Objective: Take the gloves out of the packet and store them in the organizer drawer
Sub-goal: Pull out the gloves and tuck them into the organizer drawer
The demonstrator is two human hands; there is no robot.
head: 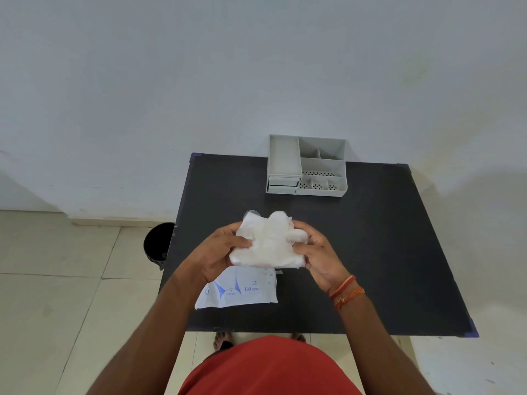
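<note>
A thick stack of clear white plastic gloves [269,242] is held above the black table [385,252] between both hands. My left hand [216,252] grips its left side and my right hand [319,255] grips its right side. The flat white packet [242,289] with blue print lies on the table just below the hands, near the front edge. The grey organizer [308,165] stands at the table's far edge; its two small drawers [283,185] at the lower left are shut.
A black round bin [158,243] stands on the tiled floor left of the table. A pale wall rises behind the table. My bare feet [222,339] show under the table's front edge.
</note>
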